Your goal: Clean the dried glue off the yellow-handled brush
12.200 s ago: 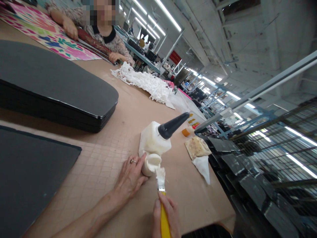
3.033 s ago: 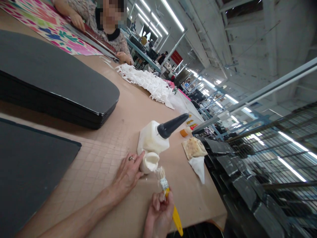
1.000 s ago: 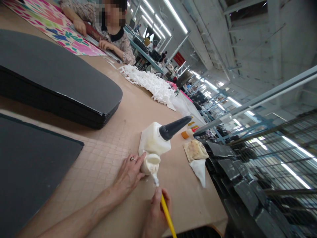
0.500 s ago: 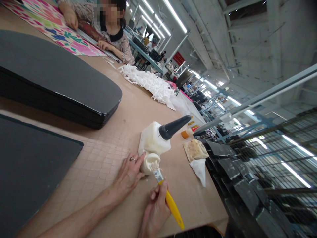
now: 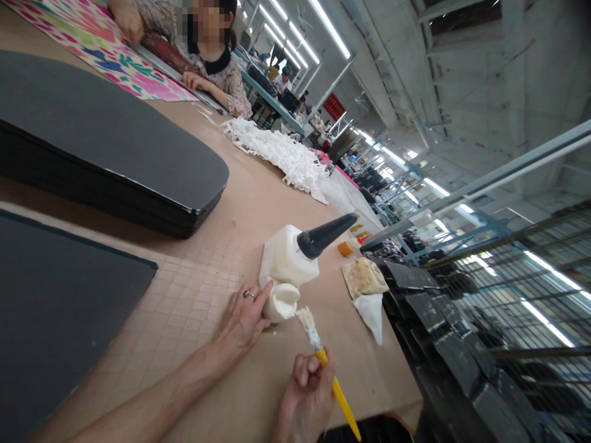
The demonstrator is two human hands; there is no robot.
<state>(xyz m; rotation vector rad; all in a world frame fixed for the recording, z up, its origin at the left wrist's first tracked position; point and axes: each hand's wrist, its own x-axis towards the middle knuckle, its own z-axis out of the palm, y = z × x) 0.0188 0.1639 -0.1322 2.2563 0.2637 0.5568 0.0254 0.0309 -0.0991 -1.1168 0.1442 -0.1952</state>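
Observation:
My left hand [image 5: 242, 317], a ring on one finger, grips the side of a small off-white cup [image 5: 279, 312] that is tipped with its mouth facing me and holds a white substance. My right hand [image 5: 308, 387] is closed round the yellow handle of a paintbrush [image 5: 341, 397]. The brush's bristles, coated in white, are just right of the cup and apart from it. Directly behind the cup stands a white square-sided bottle [image 5: 286, 253] with a dark cone-shaped nozzle [image 5: 325, 237].
Stacked black panels [image 5: 115, 141] and another dark panel [image 5: 60, 326] lie at left. White strips [image 5: 281, 154] are heaped at the back. A stained pad [image 5: 364, 277] and an orange bottle [image 5: 348, 247] lie to the right. A person [image 5: 217, 74] works by patterned sheeting [image 5: 124, 64].
The brush has come out of the cup's mouth and moved right and towards me with my right hand. My left hand stays on the cup.

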